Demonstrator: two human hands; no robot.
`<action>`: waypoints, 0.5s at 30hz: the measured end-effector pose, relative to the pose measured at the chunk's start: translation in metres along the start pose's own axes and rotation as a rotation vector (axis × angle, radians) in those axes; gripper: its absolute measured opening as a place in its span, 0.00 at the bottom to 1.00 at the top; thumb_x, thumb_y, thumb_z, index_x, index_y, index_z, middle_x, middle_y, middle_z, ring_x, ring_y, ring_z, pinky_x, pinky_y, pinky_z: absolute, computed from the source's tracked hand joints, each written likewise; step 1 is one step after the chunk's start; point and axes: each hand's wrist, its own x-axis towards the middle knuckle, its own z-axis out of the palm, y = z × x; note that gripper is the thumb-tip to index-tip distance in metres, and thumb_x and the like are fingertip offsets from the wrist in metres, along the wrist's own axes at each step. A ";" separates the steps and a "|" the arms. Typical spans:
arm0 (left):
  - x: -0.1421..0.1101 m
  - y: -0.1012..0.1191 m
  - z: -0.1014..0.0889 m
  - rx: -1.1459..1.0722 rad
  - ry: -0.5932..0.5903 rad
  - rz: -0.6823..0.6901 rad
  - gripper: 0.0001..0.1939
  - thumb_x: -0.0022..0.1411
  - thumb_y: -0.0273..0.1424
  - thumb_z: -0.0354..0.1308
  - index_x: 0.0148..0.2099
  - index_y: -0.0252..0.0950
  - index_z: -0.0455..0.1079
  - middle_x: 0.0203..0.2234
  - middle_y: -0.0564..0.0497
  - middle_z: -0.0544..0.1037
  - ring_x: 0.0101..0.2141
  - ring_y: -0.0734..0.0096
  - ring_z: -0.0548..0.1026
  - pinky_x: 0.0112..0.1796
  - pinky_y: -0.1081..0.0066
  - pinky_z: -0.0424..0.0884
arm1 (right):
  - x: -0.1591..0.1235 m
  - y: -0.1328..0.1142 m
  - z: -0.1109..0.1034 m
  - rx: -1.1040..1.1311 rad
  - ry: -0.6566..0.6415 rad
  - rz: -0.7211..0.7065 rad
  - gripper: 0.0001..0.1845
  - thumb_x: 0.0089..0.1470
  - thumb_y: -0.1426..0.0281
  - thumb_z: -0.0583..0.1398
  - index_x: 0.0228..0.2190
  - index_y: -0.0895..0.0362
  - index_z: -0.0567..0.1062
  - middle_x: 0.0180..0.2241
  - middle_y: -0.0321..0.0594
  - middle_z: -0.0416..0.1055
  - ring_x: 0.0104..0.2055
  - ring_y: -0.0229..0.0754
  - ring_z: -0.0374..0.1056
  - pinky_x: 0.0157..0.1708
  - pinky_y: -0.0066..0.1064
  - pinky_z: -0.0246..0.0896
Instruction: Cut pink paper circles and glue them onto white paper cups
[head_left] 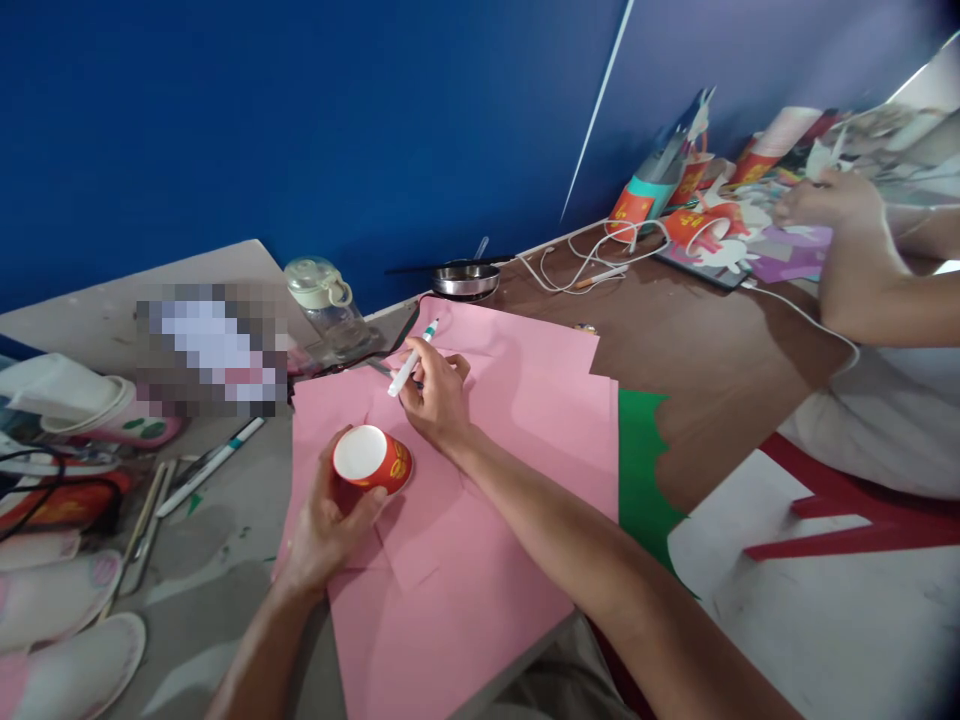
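Observation:
My left hand (pixel 334 525) is wrapped round a red paper cup (pixel 390 468) with yellow markings and a white inside, its open mouth facing up. The cup stands on large sheets of pink paper (pixel 517 450). In my right hand (pixel 439 395) is a white marker (pixel 409 372), held between the fingers with its teal-banded end pointing up and away. That hand rests over the pink paper, beyond and to the right of the cup, apart from it. Green paper (pixel 643 470) with a wavy edge sticks out from under the pink sheets on the right.
A clear bottle (pixel 330 305) and a metal dish (pixel 465 280) stand along the back. Several paper cups (pixel 60 590), chopsticks (pixel 142 510) and another marker (pixel 214 465) lie left. At right, another person's hands (pixel 836 200) work near red cups (pixel 694 230), cut paper and a white cable (pixel 592 270).

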 end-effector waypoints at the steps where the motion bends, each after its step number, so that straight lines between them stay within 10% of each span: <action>1: 0.000 0.002 -0.002 -0.038 -0.002 0.012 0.37 0.52 0.36 0.65 0.63 0.47 0.57 0.55 0.45 0.69 0.54 0.55 0.68 0.53 0.56 0.66 | 0.000 0.000 0.000 0.003 -0.001 0.000 0.22 0.58 0.69 0.54 0.54 0.57 0.62 0.44 0.42 0.75 0.41 0.42 0.69 0.52 0.36 0.43; 15: 0.007 0.002 -0.017 -0.247 0.024 0.160 0.34 0.51 0.35 0.65 0.61 0.50 0.61 0.61 0.47 0.64 0.61 0.55 0.60 0.58 0.56 0.60 | -0.004 0.001 0.002 0.057 0.021 -0.008 0.23 0.55 0.73 0.51 0.53 0.56 0.60 0.44 0.42 0.74 0.40 0.42 0.70 0.51 0.37 0.44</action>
